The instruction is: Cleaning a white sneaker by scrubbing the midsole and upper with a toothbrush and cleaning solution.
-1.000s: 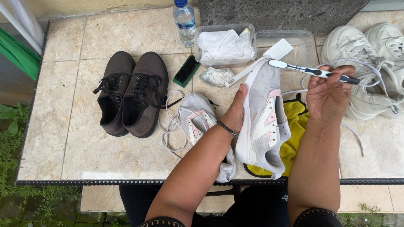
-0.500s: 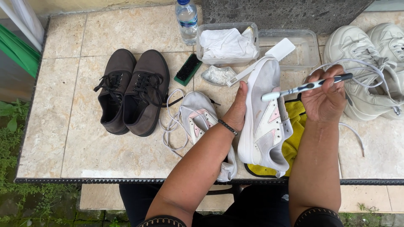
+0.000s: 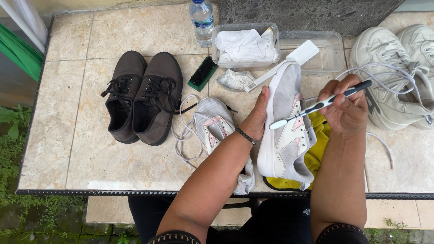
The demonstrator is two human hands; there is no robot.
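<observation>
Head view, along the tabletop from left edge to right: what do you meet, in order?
Pair of dark brown lace-up shoes → white sneaker lying flat → left hand → white sneaker held up → right hand with toothbrush → pair of white sneakers.

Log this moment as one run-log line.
left hand steadies white sneaker on its side | right hand holds toothbrush, head at shoe's side | yellow cloth underneath | tiled table

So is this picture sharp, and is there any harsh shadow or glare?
Head view: soft, even daylight, no harsh shadows; faint sheen on the tiled table; the white shoe, toothbrush and both hands look sharp; table edges bow slightly toward the corners.
</observation>
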